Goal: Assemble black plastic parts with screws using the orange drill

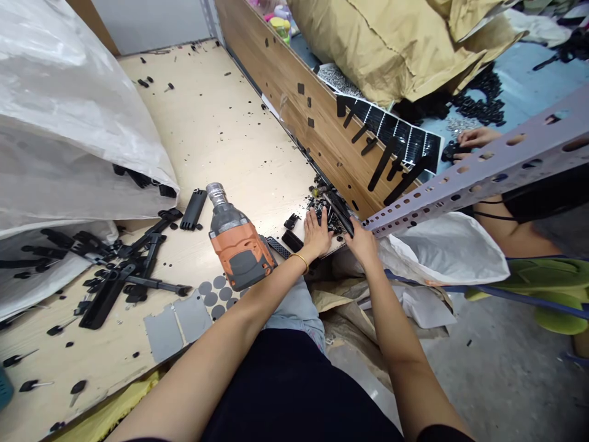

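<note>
My left hand [317, 233], with a yellow bangle at its wrist, lies with fingers stretched out over a pile of small screws and dark bits [317, 197] at the table's right edge. Beside it, my right hand [362, 244] is closed around the near end of a long black plastic part [339, 212], which slants away along the wooden board. An orange and grey cordless power driver [242, 242] lies left of my left forearm. Close to my left fingers are a small black piece [291, 220] and a black block [292, 240].
Black jointed parts [133, 270] spread beside white sacks [83, 110] at left. Grey pads [177, 325] lie near the front edge. A wooden board [285, 92] and perforated metal post [497, 153] bound the right. Beyond, another person's hand [478, 138] holds a black piece.
</note>
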